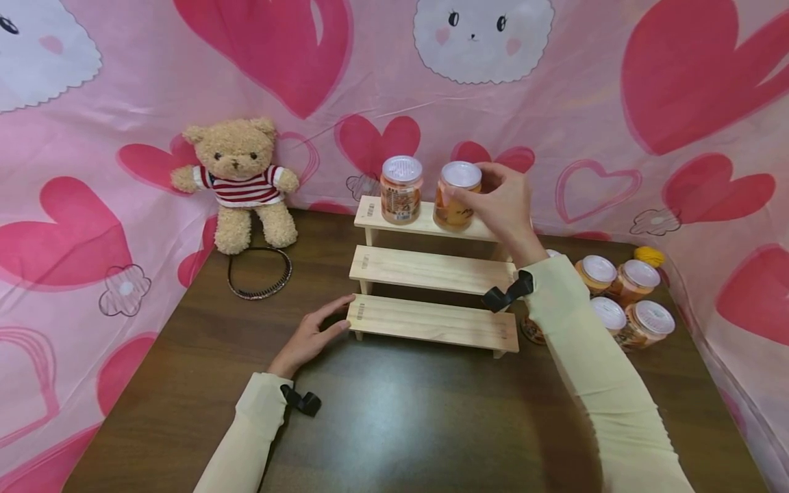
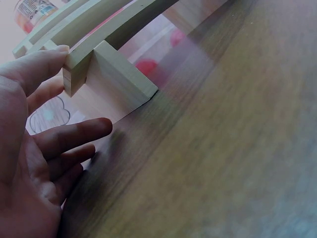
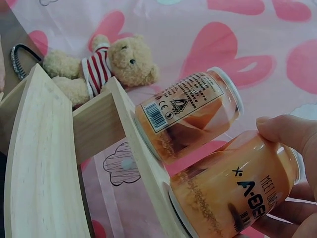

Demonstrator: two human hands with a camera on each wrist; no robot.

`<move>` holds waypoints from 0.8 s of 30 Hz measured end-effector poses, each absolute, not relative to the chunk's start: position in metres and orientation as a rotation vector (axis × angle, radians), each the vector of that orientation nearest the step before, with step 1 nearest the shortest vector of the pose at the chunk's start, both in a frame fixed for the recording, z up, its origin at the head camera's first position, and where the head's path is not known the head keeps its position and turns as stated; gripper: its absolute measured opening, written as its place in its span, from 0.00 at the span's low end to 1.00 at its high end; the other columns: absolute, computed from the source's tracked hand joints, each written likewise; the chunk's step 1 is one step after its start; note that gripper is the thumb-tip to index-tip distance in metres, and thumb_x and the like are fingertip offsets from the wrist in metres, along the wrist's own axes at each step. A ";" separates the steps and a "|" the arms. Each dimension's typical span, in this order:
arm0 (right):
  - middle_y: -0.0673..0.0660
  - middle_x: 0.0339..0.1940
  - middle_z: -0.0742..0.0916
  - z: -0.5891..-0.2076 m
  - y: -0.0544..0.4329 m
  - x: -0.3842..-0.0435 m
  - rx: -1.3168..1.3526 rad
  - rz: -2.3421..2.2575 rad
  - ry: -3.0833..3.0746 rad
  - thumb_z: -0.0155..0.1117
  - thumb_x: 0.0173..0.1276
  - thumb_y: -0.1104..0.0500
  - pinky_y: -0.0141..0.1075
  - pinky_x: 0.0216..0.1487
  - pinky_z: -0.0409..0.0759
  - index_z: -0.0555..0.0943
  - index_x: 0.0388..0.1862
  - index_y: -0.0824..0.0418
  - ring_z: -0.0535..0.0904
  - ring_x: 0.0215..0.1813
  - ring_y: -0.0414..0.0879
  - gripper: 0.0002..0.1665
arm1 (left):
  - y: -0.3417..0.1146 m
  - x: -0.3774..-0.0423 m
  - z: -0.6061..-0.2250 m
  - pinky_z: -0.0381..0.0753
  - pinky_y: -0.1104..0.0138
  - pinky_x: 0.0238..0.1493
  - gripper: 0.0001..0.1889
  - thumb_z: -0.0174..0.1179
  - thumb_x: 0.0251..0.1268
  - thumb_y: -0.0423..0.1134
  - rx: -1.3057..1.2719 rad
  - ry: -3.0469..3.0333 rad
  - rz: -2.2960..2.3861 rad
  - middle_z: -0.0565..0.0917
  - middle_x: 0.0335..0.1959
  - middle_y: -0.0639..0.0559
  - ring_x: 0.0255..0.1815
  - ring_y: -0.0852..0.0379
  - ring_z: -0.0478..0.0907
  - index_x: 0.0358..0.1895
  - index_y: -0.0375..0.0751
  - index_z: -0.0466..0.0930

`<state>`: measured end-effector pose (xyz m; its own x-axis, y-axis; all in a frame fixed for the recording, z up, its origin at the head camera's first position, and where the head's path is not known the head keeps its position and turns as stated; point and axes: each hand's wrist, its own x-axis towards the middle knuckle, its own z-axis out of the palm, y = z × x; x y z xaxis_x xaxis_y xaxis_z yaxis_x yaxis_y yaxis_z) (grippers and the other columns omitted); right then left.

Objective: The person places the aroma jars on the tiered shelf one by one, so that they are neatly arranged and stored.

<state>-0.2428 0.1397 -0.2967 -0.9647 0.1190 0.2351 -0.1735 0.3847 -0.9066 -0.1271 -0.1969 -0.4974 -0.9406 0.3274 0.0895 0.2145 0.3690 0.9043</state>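
Note:
A light wooden three-step display stand (image 1: 431, 267) stands on the dark table. My right hand (image 1: 502, 205) grips an orange jar (image 1: 455, 205) with a clear lid near its top, thumb on one side and fingers on the other. The jar's base is right at the top step. Beside it, on the left, a matching jar (image 1: 401, 195) stands upright, its printed label and barcode showing in the right wrist view. At the left end of the lowest step (image 1: 431, 323), my left hand (image 1: 311, 335) touches the wood with its fingertips; its other fingers are extended, as the left wrist view shows.
Several more lidded jars (image 1: 655, 318) are grouped right of the stand, partly behind my right sleeve. A yellow item (image 1: 649, 257) lies behind them. On the left, a teddy bear (image 1: 237, 181) in a striped shirt sits against the pink cloth (image 1: 382, 55), with a headband (image 1: 261, 294) before it.

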 end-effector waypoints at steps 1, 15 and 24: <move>0.60 0.54 0.88 -0.297 0.140 -0.242 0.055 1.610 -2.382 0.81 0.54 0.49 0.28 0.53 0.78 0.83 0.58 0.60 0.81 0.48 0.40 0.34 | -0.197 -0.127 -0.497 0.64 0.40 0.71 0.26 0.59 0.74 0.40 0.499 2.510 1.631 0.75 0.71 0.45 0.72 0.43 0.71 0.73 0.53 0.70; 0.58 0.57 0.85 -0.301 0.147 -0.237 0.120 1.649 -2.396 0.80 0.55 0.49 0.30 0.56 0.77 0.77 0.63 0.59 0.79 0.52 0.41 0.39 | -0.197 -0.127 -0.498 0.64 0.40 0.71 0.26 0.59 0.74 0.42 0.487 2.511 1.619 0.76 0.71 0.45 0.72 0.43 0.71 0.73 0.56 0.70; 0.45 0.46 0.86 -0.294 0.171 -0.221 0.154 1.799 -2.249 0.79 0.57 0.56 0.24 0.56 0.79 0.78 0.59 0.57 0.82 0.52 0.40 0.31 | -0.196 -0.127 -0.497 0.63 0.41 0.71 0.26 0.59 0.73 0.38 0.488 2.507 1.636 0.75 0.71 0.43 0.72 0.42 0.71 0.73 0.51 0.70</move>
<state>-0.2214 0.1708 -0.2935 -0.9614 0.0769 0.2642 -0.2408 0.2288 -0.9432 -0.1273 -0.1962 -0.4971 -0.9424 0.3237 0.0838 0.2071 0.3683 0.9064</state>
